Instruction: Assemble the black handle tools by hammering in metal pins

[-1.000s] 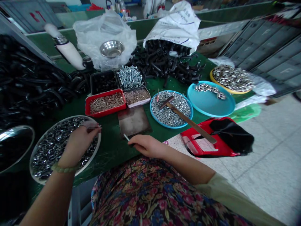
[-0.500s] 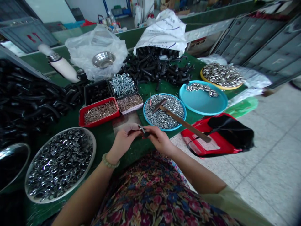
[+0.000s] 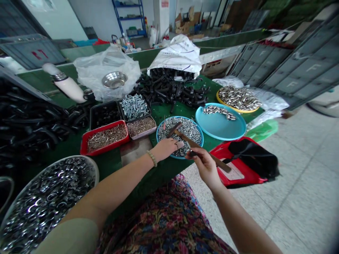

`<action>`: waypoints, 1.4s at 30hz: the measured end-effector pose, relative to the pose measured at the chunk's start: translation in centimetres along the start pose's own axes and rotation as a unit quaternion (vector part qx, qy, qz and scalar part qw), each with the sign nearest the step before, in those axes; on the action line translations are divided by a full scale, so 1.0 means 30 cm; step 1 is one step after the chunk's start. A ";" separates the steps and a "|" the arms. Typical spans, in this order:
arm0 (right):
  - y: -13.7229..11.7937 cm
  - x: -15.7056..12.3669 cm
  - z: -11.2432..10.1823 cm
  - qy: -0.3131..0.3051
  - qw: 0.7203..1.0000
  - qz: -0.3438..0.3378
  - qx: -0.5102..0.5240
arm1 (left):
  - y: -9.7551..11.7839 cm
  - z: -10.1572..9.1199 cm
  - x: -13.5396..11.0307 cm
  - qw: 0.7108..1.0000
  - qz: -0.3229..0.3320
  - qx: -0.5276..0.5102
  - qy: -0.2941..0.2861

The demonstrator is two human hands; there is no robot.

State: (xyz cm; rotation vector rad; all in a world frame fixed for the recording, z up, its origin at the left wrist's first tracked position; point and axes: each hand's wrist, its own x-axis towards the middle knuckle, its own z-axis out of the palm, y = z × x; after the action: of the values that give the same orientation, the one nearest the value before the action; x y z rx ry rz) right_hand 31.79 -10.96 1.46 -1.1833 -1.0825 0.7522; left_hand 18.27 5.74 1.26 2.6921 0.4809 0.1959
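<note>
My left hand (image 3: 166, 148) reaches over the near side of a blue plate (image 3: 202, 139) filled with small metal nuts (image 3: 190, 127). Its fingers are stretched out, with a pale covering on a fingertip, and the fingertips' underside is hidden. To the right, my right hand (image 3: 205, 165) pinches a small black part (image 3: 192, 153) with a shiny metal piece sticking up from it. A wooden-handled hammer (image 3: 185, 137) lies across the plate, its head on the nuts and its handle passing behind my right hand.
A red tray of pins (image 3: 106, 137), a tray of screws (image 3: 134, 107) and a tray of tiny parts (image 3: 141, 127) stand left. Metal rings fill a round tray (image 3: 92, 165). Black curved parts (image 3: 172, 90) lie behind. A second blue plate (image 3: 222, 127) and a red bag (image 3: 243, 180) are right.
My hands were together in front of my body. Now my left hand has moved right onto the nuts, and my right hand has moved right with the black part. The view has shifted.
</note>
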 end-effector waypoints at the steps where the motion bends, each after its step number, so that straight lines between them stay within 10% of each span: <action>1: 0.002 -0.002 0.008 -0.005 1.000 0.006 0.003 | 0.002 -0.004 -0.009 0.998 -0.025 -0.049 0.024; 4: 0.008 -0.001 0.046 -0.040 0.999 0.026 0.012 | 0.021 -0.033 -0.069 0.923 -0.145 -0.330 0.138; 9: -0.015 0.037 0.146 -0.168 0.986 0.017 -0.009 | 0.057 -0.108 -0.240 0.608 -0.251 -0.729 0.190; 12: -0.056 0.075 0.199 -0.238 0.969 -0.009 -0.065 | 0.057 -0.153 -0.340 0.561 -0.279 -0.758 0.182; 18: -0.118 0.106 0.293 -0.355 0.932 -0.004 -0.079 | 0.036 -0.268 -0.467 0.696 -0.276 -0.658 0.085; 21: -0.097 0.093 0.367 -0.273 0.946 0.114 0.130 | 0.069 -0.321 -0.507 0.801 -0.197 -0.534 0.182; 25: -0.083 0.086 0.449 -0.208 0.890 0.243 0.324 | 0.120 -0.340 -0.564 0.877 -0.109 -0.332 0.330; 29: -0.095 0.096 0.483 -0.214 0.872 0.282 0.339 | 0.121 -0.334 -0.629 0.882 -0.116 -0.295 0.349; 34: -0.069 0.096 0.511 -0.235 0.901 0.259 0.255 | 0.122 -0.367 -0.695 0.798 -0.093 -0.519 0.292; 38: -0.049 0.092 0.530 -0.224 0.915 0.228 0.246 | 0.143 -0.391 -0.717 0.820 -0.124 -0.457 0.323; 42: -0.025 0.090 0.534 -0.237 0.920 0.235 0.208 | 0.127 -0.431 -0.742 0.845 -0.034 -0.508 0.164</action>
State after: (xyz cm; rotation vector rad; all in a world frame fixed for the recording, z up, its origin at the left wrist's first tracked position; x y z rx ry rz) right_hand 17.59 -3.20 3.14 -0.9130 -0.9563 1.6245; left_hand -3.94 -0.89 13.10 1.5896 0.4009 0.6809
